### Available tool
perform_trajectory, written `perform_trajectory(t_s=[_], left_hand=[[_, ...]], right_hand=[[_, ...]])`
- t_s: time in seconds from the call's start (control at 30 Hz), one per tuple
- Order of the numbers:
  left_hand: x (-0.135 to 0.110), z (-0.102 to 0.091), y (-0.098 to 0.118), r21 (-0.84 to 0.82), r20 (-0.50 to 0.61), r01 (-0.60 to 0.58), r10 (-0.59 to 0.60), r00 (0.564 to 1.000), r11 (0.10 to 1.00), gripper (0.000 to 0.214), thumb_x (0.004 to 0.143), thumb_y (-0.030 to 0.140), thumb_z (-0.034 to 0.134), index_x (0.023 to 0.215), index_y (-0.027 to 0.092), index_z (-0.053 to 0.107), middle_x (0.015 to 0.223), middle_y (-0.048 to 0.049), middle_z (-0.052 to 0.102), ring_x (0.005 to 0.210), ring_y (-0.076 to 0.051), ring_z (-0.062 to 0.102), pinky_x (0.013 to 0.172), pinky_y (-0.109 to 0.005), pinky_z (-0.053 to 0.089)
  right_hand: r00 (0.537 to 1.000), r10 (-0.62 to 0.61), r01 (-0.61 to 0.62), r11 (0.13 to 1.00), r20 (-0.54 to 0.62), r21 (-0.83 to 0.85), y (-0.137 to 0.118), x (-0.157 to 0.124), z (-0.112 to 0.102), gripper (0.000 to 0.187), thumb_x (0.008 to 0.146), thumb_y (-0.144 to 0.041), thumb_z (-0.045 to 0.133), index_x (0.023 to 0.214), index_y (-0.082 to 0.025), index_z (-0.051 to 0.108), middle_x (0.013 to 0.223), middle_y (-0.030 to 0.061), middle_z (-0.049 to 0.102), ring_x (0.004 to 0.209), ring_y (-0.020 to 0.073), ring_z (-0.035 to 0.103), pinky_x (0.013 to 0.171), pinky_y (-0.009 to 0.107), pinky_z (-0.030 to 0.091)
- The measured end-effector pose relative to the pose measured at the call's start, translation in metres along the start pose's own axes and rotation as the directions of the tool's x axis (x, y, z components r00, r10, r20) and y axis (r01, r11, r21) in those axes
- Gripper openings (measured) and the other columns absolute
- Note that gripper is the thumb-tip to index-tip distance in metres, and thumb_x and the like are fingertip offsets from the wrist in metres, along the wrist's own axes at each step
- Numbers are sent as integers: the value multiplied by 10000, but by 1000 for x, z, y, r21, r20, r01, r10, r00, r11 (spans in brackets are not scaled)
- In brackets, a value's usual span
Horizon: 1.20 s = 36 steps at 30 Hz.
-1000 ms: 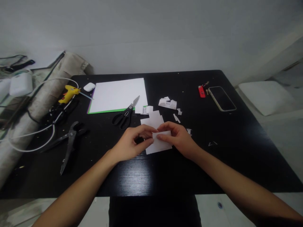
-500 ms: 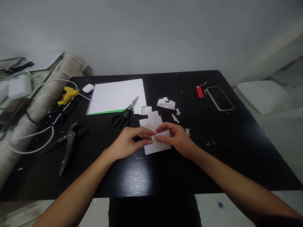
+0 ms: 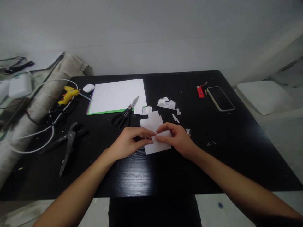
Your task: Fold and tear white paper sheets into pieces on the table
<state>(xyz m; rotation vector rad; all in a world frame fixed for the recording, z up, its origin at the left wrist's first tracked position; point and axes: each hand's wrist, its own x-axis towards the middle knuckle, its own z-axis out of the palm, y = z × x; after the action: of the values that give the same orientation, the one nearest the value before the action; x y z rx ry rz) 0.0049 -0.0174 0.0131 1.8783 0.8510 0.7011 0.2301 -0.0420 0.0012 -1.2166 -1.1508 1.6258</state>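
Note:
A cut white paper piece (image 3: 155, 126) with stepped edges lies on the black table (image 3: 236, 145) in front of me. My left hand (image 3: 129, 143) pinches its left edge with the fingers curled. My right hand (image 3: 176, 137) pinches the same piece from the right, thumb and forefinger pressed on a folded part. Both hands rest on the table. Black scissors (image 3: 125, 115) lie just beyond my left hand.
Behind the scissors lies a white sheet (image 3: 117, 94) over green and purple sheets. Paper scraps (image 3: 167, 103) sit beyond my right hand. Pliers (image 3: 69, 142), a yellow glue gun (image 3: 67, 94) and a white cable (image 3: 35, 138) are at left. A red lighter (image 3: 200, 91) and phone (image 3: 220, 98) are at right.
Almost nothing: both hands stay pinched on the paper piece, with the fingers shifting only slightly. The camera has moved a little.

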Motion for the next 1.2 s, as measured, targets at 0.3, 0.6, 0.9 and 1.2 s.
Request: perform_trajectory(t_s=[0.3,0.6,0.9,1.2], left_hand=[[-1,-2,2,-20,-2,38,-38,999,999,241,889,297,748,1116,215,739,944,-43,770,836,-161,704,808,-288,560],[1,8,1,-5,59,154,-153,986,988,247,973,388,602,884,163,651,713,8,606,639,-116,528,591,-233,402],[1,2,-5,16,6,117,-117,993,993,236,991,353,572,867,168,651,709,4,630,654,-127,574,614,-238,427],[2,0,-7,35,-41,103,-101,994,994,226,983,338,580,864,162,658,691,8,616,645,-126,566,613,-240,428]], right_hand=[[999,-35,34,999,-22,-38,1,0,0,252,685,-335,877,864,-238,728,833,-8,697,728,155,609,657,292,485],[975,-219,205,948,-32,-245,4,-1,2,195,770,-358,831,879,-233,730,856,11,707,764,176,615,701,316,486],[993,-59,56,998,-104,-33,1,3,-2,248,746,-383,853,917,-230,758,764,0,731,675,162,646,643,314,507],[988,19,-6,996,-155,87,0,8,-5,303,657,-397,916,865,-216,791,786,25,783,729,177,710,708,312,543]])
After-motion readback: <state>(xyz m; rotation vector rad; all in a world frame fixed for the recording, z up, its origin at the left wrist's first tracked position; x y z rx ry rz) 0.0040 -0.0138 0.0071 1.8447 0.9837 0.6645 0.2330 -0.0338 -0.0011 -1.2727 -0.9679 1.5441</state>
